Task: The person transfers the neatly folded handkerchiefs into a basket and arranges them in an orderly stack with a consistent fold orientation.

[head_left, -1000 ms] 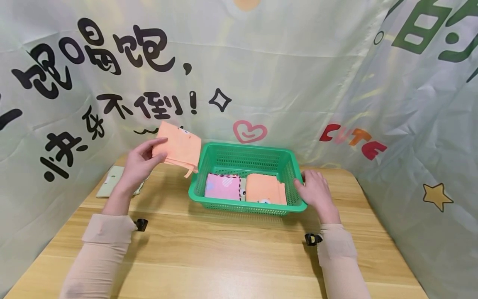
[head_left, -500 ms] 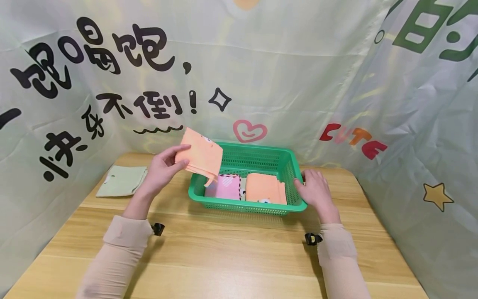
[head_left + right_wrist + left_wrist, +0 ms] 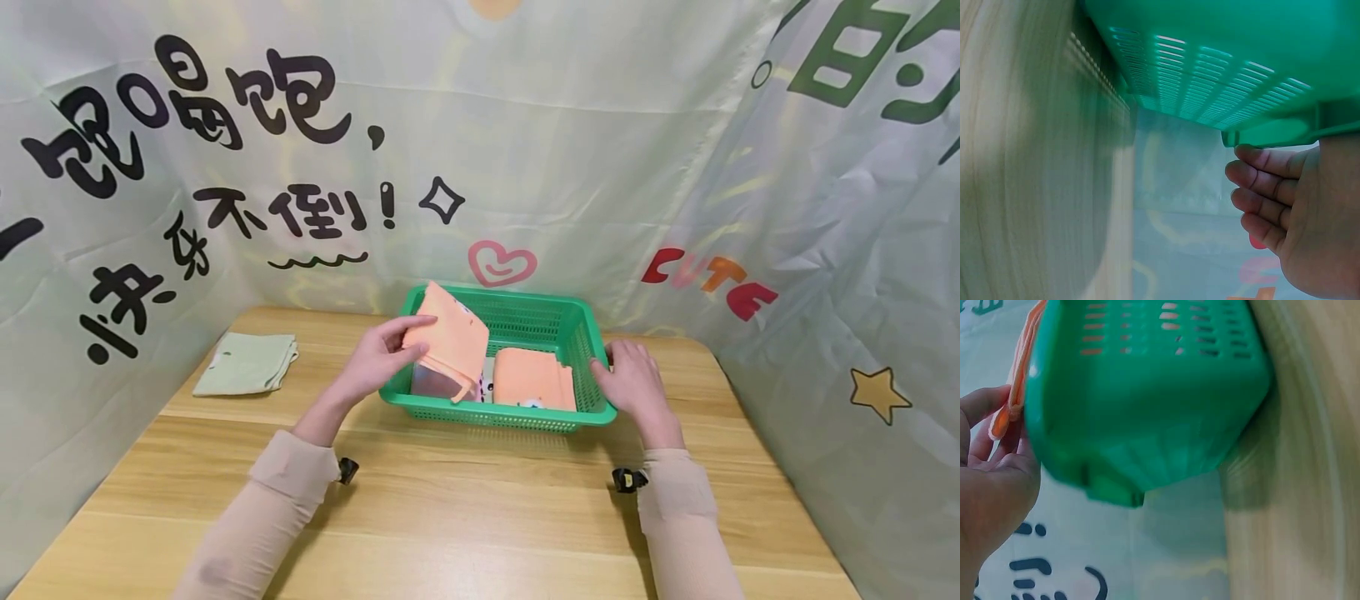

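My left hand [image 3: 378,358] pinches a folded peach cloth [image 3: 450,333] by its left edge, thumb on the near side. The cloth tilts over the left half of a green plastic basket [image 3: 498,414], and a small loop hangs from its lower corner. Beneath it, a folded pink cloth [image 3: 423,385] is partly hidden. Another folded peach cloth [image 3: 532,375] lies in the basket's right half. At the basket's right end, my right hand [image 3: 637,387] grips the rim, thumb over the edge. The right wrist view shows its fingers [image 3: 1263,181] curled outside, below the rim.
A folded pale green cloth [image 3: 247,364] lies on the wooden table [image 3: 480,517] at the left. Behind the basket hangs a printed fabric curtain [image 3: 585,167], which also closes off both sides. Part of a light cloth [image 3: 488,379] shows between the pink and peach ones.
My left hand has carried the peach cloth rightward and down, from beside the basket to over its left half, covering much of the pink cloth. My right hand has stayed at the rim.
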